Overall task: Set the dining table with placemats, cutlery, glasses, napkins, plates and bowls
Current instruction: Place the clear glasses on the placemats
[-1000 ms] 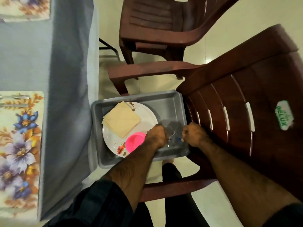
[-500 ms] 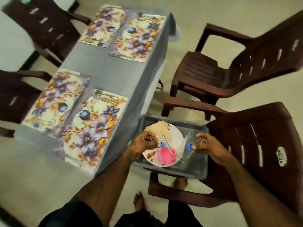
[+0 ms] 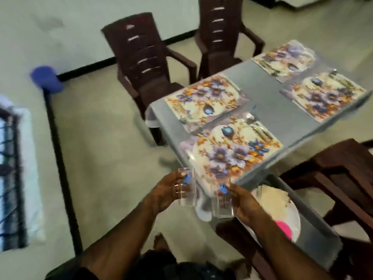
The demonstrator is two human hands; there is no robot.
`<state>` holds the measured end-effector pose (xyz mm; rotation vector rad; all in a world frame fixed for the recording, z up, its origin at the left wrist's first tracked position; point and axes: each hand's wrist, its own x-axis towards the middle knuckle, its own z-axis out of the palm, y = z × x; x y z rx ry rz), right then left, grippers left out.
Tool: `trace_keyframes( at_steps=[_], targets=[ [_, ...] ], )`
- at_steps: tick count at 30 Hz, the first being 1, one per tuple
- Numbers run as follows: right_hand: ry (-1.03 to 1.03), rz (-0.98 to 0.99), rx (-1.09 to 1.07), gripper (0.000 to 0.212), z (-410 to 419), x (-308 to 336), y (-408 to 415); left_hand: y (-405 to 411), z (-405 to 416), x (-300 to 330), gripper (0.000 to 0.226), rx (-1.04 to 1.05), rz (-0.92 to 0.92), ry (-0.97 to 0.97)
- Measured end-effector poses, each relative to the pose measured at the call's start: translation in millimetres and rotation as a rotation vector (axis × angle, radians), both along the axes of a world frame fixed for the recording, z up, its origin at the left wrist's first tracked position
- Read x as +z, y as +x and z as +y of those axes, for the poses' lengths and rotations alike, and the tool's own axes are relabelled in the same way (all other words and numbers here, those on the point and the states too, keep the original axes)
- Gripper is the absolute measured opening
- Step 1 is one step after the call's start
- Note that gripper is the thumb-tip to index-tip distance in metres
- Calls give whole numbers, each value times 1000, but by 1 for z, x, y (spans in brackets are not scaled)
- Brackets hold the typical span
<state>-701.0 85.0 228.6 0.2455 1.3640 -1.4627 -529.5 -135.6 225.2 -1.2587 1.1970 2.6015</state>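
My left hand point(image 3: 167, 190) grips a clear drinking glass point(image 3: 187, 188) with a small blue sticker, held upright in front of me. In my right hand point(image 3: 244, 201) is a second clear glass point(image 3: 221, 201), also with a blue sticker. Both glasses hang just off the near corner of the grey table point(image 3: 268, 98). Several floral placemats lie on the table; the nearest one point(image 3: 230, 150) is right beyond the glasses. Cutlery point(image 3: 256, 126) lies along its far edge, blurred. To my right, a grey tray point(image 3: 314, 233) holds a white plate point(image 3: 294, 223), beige napkins point(image 3: 270, 199) and a pink bowl point(image 3: 284, 229).
The tray sits on a brown plastic chair point(image 3: 343, 174) at my right. Two more brown chairs point(image 3: 145, 63) stand at the table's far side. A blue stool or bucket point(image 3: 46, 79) is on the floor at the left, by a window grille point(image 3: 10, 174).
Both hands have lifted the two glasses out of the tray and swung left with them toward the table's near corner. My view has turned left with them.
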Motion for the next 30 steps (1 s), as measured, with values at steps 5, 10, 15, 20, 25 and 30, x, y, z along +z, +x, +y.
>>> trace_keyframes(
  at_steps=[5, 10, 15, 20, 25, 30],
  targets=[
    [60, -5, 269, 58, -156, 11, 77, 117, -115, 10, 27, 280, -104, -21],
    [33, 43, 507, 78, -284, 21, 122, 181, -189, 21, 24, 589, -173, 73],
    [18, 6, 574, 65, -395, 15, 129, 198, -253, 13, 40, 698, -176, 104],
    [7, -82, 541, 53, -503, -19, 104, 180, -344, -6, 47, 713, -200, 103],
    [14, -58, 678, 30, -606, -16, 62, 147, -442, 1, 22, 755, -149, 118],
    [-51, -27, 771, 36, -734, 15, 15, 114, -544, 34, 23, 873, -59, 60]
  ],
)
